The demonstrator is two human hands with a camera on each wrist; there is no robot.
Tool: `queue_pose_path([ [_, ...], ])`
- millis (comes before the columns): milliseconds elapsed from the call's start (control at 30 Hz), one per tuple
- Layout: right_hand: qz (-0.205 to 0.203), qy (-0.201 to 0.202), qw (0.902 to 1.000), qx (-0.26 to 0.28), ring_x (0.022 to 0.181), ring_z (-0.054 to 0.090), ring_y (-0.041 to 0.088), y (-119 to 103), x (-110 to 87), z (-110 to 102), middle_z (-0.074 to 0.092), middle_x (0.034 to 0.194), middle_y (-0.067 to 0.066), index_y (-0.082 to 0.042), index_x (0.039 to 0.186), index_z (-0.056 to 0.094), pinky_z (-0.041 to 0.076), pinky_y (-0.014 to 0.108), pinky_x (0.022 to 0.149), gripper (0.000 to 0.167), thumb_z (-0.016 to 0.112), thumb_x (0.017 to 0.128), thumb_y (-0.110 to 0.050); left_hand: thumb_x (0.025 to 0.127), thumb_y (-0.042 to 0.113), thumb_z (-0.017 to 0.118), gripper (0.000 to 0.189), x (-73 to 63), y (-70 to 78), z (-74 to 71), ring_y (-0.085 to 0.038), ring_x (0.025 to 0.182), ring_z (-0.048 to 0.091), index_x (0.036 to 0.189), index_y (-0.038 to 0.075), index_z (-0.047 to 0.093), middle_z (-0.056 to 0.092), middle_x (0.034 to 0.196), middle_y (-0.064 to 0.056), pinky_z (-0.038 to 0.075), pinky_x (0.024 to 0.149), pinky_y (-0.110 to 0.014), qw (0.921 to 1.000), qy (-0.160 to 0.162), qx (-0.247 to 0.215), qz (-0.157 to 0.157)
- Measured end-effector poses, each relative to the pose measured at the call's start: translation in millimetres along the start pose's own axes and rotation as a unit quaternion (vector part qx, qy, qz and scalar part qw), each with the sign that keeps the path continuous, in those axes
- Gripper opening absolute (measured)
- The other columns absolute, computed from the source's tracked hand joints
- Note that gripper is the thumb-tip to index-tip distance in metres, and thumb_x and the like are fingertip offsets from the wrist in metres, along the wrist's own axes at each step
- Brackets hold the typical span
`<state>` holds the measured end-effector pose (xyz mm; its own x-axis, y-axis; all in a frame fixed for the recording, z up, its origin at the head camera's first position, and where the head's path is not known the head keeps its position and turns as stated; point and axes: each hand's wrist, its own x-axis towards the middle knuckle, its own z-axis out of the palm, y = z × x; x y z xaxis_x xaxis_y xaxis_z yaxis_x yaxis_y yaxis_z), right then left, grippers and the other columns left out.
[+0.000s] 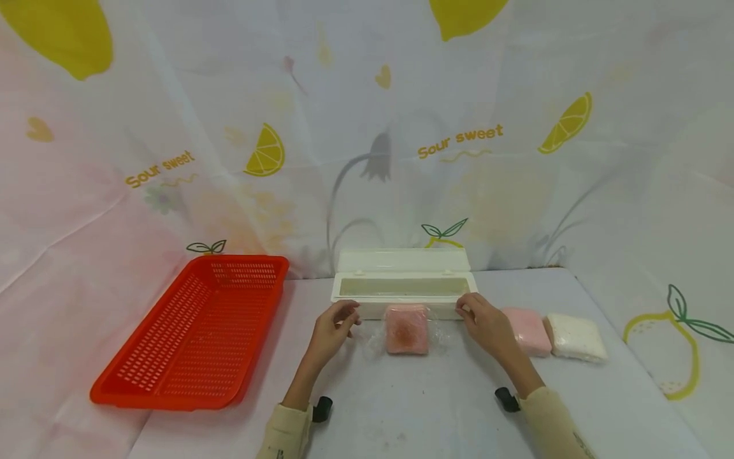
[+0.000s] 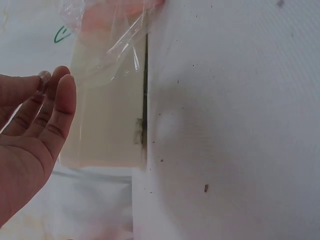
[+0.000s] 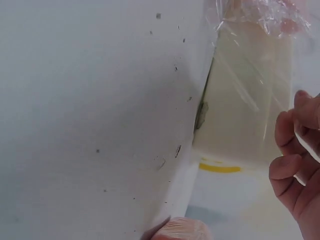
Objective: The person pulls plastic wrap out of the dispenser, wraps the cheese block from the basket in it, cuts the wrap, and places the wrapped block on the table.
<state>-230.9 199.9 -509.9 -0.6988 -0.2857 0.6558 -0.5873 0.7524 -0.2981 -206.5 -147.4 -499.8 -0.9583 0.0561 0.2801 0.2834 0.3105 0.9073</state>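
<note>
A pink square slab (image 1: 406,333) with a brownish patch lies at the front of a long white box (image 1: 373,310), whose lid (image 1: 403,260) stands raised. Clear cling film (image 1: 438,336) spreads around the slab toward both hands. My left hand (image 1: 334,326) is at the box's left front corner; in the left wrist view a crumpled bit of film shows between thumb and fingertips, pinched there. On the other side my right hand (image 1: 486,324) brings thumb and forefinger together at the box's right front corner, where film stretches toward them in the right wrist view. The film's edges are hard to see.
A red perforated basket (image 1: 246,382) stands on the left of the white table (image 1: 424,414). To the right, beside my right forearm, lie another pink square slab (image 1: 530,331) and a white one (image 1: 576,336). Behind the box hangs a lemon-printed cloth (image 1: 499,204).
</note>
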Motion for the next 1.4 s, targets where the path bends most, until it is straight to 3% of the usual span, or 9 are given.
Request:
queue_pose_path([
  [133, 0.052, -0.046, 0.9962, 0.054, 0.065, 0.053, 0.008, -6.3, -3.8, -1.0, 0.062, 0.086, 0.000, -0.012, 0.096, 0.059, 0.044, 0.027, 0.053, 0.017, 0.069, 0.089, -0.001, 0.092, -0.003, 0.064, 0.021, -2.5, 0.0, -1.1, -0.023, 0.083, 0.067, 0.111, 0.005, 0.069, 0.068, 0.095, -0.009, 0.055, 0.059, -0.030, 0.9994, 0.002, 0.025, 0.025],
  [300, 0.100, -0.100, 0.9805, 0.137, 0.069, 0.062, 0.007, -12.1, -8.0, -3.9, 0.068, 0.090, 0.003, -0.016, 0.100, 0.058, 0.049, 0.028, 0.058, 0.014, 0.064, 0.095, -0.004, 0.090, -0.011, 0.063, 0.022, -4.9, -0.5, -1.3, -0.022, 0.084, 0.067, 0.101, 0.007, 0.070, 0.068, 0.095, -0.007, 0.055, 0.061, -0.029, 0.9978, 0.004, 0.035, 0.056],
  [567, 0.058, -0.160, 0.9803, 0.100, 0.084, 0.066, 0.012, -20.5, -10.8, -11.7, 0.065, 0.089, -0.011, -0.017, 0.096, 0.063, 0.053, 0.033, 0.069, 0.017, 0.073, 0.088, -0.006, 0.087, -0.012, 0.064, 0.026, -11.2, -1.8, 0.6, -0.019, 0.089, 0.066, 0.095, 0.013, 0.068, 0.066, 0.094, 0.003, 0.054, 0.068, -0.028, 0.9908, -0.039, 0.103, 0.078],
  [800, 0.057, -0.210, 0.9736, 0.069, 0.081, 0.062, 0.008, -26.0, -12.8, -15.9, 0.066, 0.088, -0.013, -0.020, 0.095, 0.066, 0.053, 0.033, 0.073, 0.015, 0.073, 0.088, -0.009, 0.091, -0.005, 0.064, 0.018, -21.1, -4.8, 4.6, -0.010, 0.090, 0.060, 0.101, 0.010, 0.068, 0.064, 0.097, 0.004, 0.053, 0.072, -0.026, 0.9679, -0.104, 0.192, 0.125],
  [900, 0.048, -0.212, 0.9743, 0.060, 0.081, 0.063, 0.008, -27.8, -15.4, -15.8, 0.066, 0.088, -0.013, -0.021, 0.094, 0.065, 0.053, 0.032, 0.071, 0.017, 0.074, 0.087, -0.009, 0.094, 0.003, 0.065, 0.009, -25.3, -3.2, 8.1, -0.011, 0.087, 0.060, 0.102, 0.008, 0.067, 0.064, 0.096, 0.003, 0.052, 0.070, -0.026, 0.9627, -0.117, 0.201, 0.139],
  [1000, 0.034, -0.213, 0.9747, 0.058, 0.081, 0.063, 0.008, -29.4, -18.1, -14.7, 0.066, 0.089, -0.012, -0.022, 0.093, 0.064, 0.053, 0.031, 0.071, 0.018, 0.074, 0.087, -0.009, 0.094, 0.020, 0.069, 0.012, -29.0, 0.0, 11.3, -0.012, 0.086, 0.060, 0.102, 0.012, 0.065, 0.063, 0.094, 0.006, 0.051, 0.070, -0.026, 0.9625, -0.131, 0.203, 0.123],
  [1133, 0.010, -0.210, 0.9761, 0.057, 0.081, 0.063, 0.008, -30.2, -21.1, -12.0, 0.065, 0.090, -0.011, -0.019, 0.094, 0.063, 0.052, 0.030, 0.069, 0.017, 0.073, 0.086, -0.007, 0.083, 0.035, 0.080, 0.041, -30.4, 4.6, 16.0, -0.014, 0.085, 0.058, 0.113, 0.016, 0.060, 0.059, 0.094, 0.008, 0.050, 0.070, -0.025, 0.9629, -0.150, 0.209, 0.082],
  [1267, -0.007, -0.198, 0.9785, 0.056, 0.082, 0.061, 0.007, -30.4, -22.2, -9.6, 0.062, 0.091, -0.011, -0.017, 0.095, 0.061, 0.052, 0.030, 0.069, 0.021, 0.074, 0.085, -0.004, 0.078, 0.029, 0.085, 0.059, -30.2, 6.6, 20.1, -0.013, 0.085, 0.057, 0.126, 0.012, 0.055, 0.058, 0.095, 0.006, 0.050, 0.072, -0.027, 0.9566, -0.160, 0.231, 0.079],
  [1400, -0.013, -0.207, 0.9762, 0.063, 0.082, 0.057, 0.007, -31.4, -22.9, -9.1, 0.058, 0.092, -0.010, -0.016, 0.096, 0.058, 0.052, 0.030, 0.070, 0.022, 0.071, 0.086, -0.002, 0.082, 0.015, 0.082, 0.049, -30.9, 3.9, 23.0, -0.009, 0.086, 0.054, 0.125, 0.011, 0.059, 0.057, 0.094, 0.007, 0.049, 0.073, -0.026, 0.9451, -0.154, 0.266, 0.110],
])
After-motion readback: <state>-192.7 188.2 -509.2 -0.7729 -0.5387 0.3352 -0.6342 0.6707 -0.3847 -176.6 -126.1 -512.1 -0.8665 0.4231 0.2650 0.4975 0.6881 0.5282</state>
